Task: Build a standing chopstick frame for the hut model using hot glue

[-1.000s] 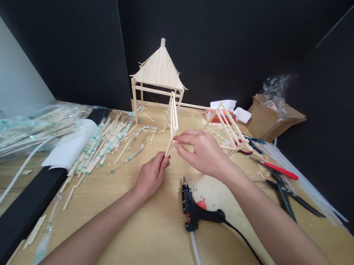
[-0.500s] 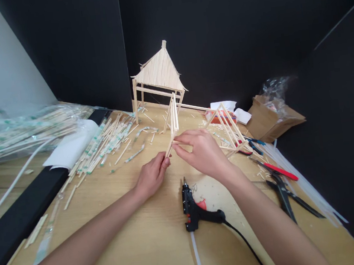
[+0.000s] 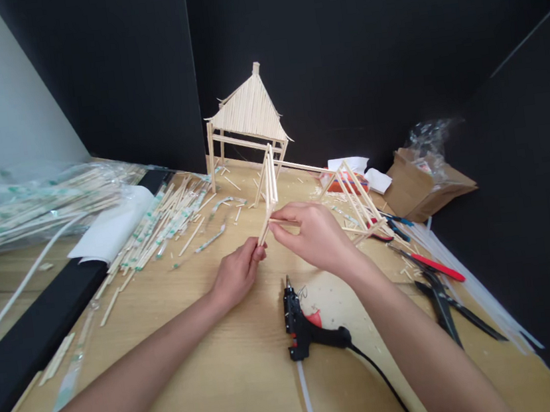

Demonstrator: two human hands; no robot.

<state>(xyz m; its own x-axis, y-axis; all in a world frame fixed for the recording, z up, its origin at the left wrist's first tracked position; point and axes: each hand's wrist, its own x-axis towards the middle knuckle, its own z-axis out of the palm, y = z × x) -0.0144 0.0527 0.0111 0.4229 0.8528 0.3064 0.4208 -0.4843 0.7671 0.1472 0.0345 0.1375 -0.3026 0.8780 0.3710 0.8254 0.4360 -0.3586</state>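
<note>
Wooden frame: left hand holding edge, right hand pinching; glue gun apart.

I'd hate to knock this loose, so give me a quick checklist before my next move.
1. Left hand gripping the stick frame: ok.
2. Right hand fingers on the frame: ok.
3. Glue gun set down: ok, lying on the table, nozzle toward the frame.
4. Glue gun cool: cannot tell.
5. Joint firmly bonded: cannot tell, fingers hide it.
6. Table tidy: not ok, loose sticks are scattered about.
</note>
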